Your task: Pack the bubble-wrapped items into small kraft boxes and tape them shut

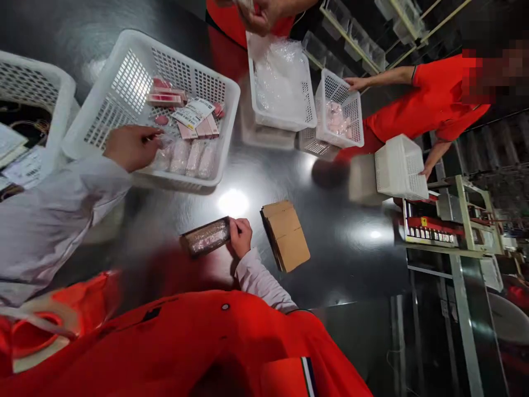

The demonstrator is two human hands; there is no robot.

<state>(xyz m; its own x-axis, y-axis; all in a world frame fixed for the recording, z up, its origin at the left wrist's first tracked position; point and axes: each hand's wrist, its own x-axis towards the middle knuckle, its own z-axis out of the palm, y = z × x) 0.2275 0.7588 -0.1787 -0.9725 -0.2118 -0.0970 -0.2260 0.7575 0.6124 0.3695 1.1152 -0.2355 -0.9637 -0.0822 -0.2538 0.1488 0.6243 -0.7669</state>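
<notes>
My left hand (134, 148) reaches over the near wall of a white plastic basket (103, 71). Its fingers are curled together just above several bubble-wrapped packages (179, 157); whatever they may pinch is hidden. Pink boxes (200, 129) and a white printed slip (192, 113) lie further in the same basket. On the dark table (339, 237), my right hand (241, 237) grips the right end of a narrow open cardboard box (188, 242), thumb and fingers closed on it. A bubble-wrapped item (210, 237) lies inside this box. Flat brown cardboard pieces (289, 236) are stacked right of my right hand.
Another basket (61, 82) with papers stands at the left edge. Across the table are a basket (285, 124) of clear bubble wrap and one (341, 138) of pink items. One co-worker's hand (357, 82) touches that basket; another person's hands (260, 16) show at the top.
</notes>
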